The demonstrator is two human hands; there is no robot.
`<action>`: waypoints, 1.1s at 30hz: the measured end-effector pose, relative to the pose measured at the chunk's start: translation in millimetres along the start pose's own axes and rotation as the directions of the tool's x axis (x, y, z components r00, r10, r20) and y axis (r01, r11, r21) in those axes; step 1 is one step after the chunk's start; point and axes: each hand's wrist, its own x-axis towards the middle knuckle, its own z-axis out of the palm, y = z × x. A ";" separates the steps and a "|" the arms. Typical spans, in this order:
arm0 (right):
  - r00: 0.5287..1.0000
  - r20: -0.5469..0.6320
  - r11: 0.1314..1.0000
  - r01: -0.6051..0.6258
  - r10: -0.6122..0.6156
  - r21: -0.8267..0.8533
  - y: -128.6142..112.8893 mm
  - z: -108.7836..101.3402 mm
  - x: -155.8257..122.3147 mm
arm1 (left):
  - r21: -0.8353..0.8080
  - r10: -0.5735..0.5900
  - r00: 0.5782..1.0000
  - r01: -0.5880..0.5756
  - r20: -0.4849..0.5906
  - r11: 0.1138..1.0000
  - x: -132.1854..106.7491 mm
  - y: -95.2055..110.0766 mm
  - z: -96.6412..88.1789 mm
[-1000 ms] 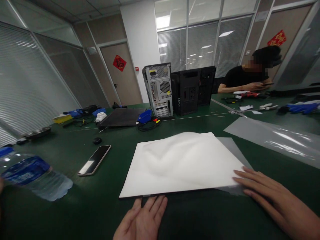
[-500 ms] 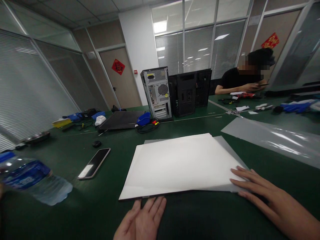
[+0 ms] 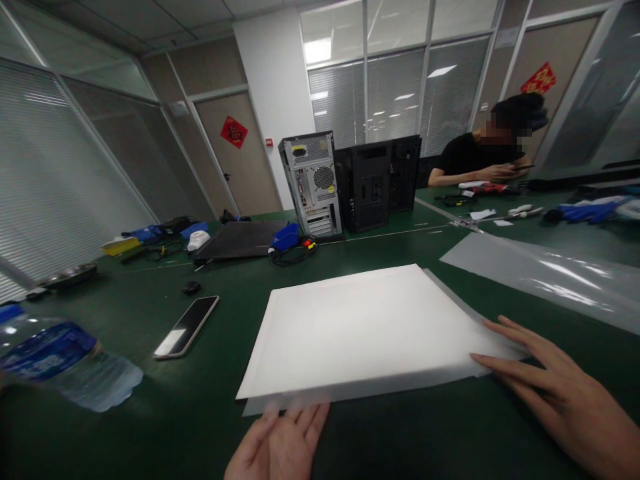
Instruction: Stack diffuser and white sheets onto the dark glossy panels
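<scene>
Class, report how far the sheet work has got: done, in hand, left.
Done: the white rectangular sheet lies on the translucent plastic film. In hand: the left hand meets the film's near edge, and the right hand presses the right corner. Left: the edges are unaligned and the film sticks out.

No legible text — red door sign (image 3: 234, 131), bottle label (image 3: 45, 350) too blurred

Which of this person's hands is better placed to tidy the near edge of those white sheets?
Probably the left. The left hand lies at the near edge of the white rectangular sheet, fingertips seemingly under the translucent plastic film poking out there. The right hand rests flat at the right corner.
</scene>
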 end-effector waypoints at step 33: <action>0.993 0.083 0.995 -0.075 0.081 -0.064 -0.3 11.7 -3.7 | 0.014 0.023 0.975 -0.021 -0.222 1.000 -7.0 -1.6 29.4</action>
